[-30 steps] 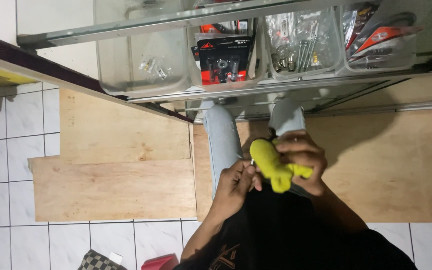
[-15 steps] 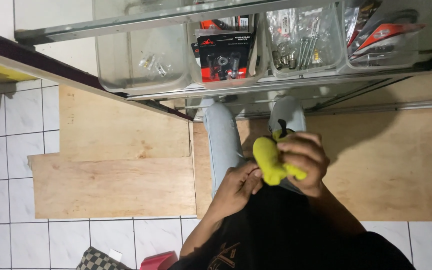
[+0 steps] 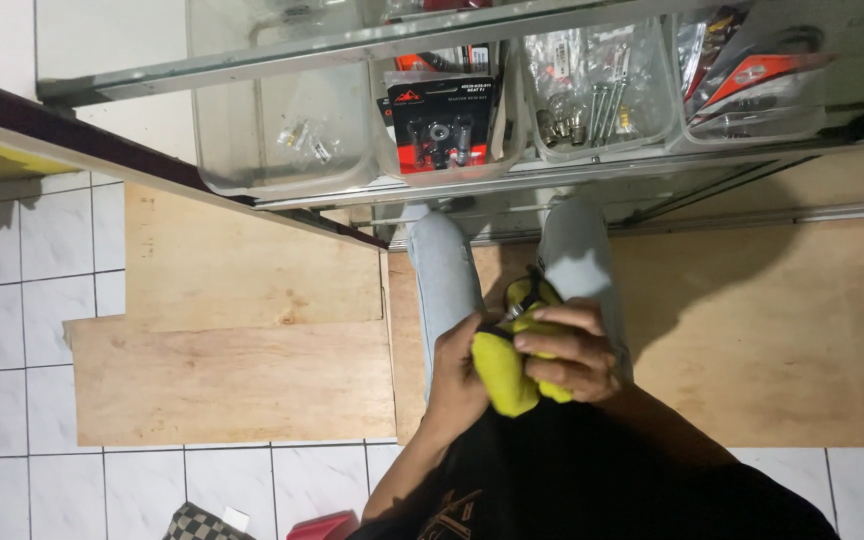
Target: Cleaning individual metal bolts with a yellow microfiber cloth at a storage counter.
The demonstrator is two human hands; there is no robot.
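Both hands | yellow tool gripped | lower, closer than before

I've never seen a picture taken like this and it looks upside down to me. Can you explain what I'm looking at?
The camera sits on a person's head and looks straight down, so you see their own arms, legs and the floor.

The left hand and the right hand are pressed together around a yellow cloth. Something small and dark peeks out at its top; I cannot tell what it is.

Below are the person's legs in pale jeans, standing on plywood boards laid over a white tiled floor.

Ahead is a glass shelf with clear plastic bins. One bin holds bolts and screws, another a black and red packet of small parts.
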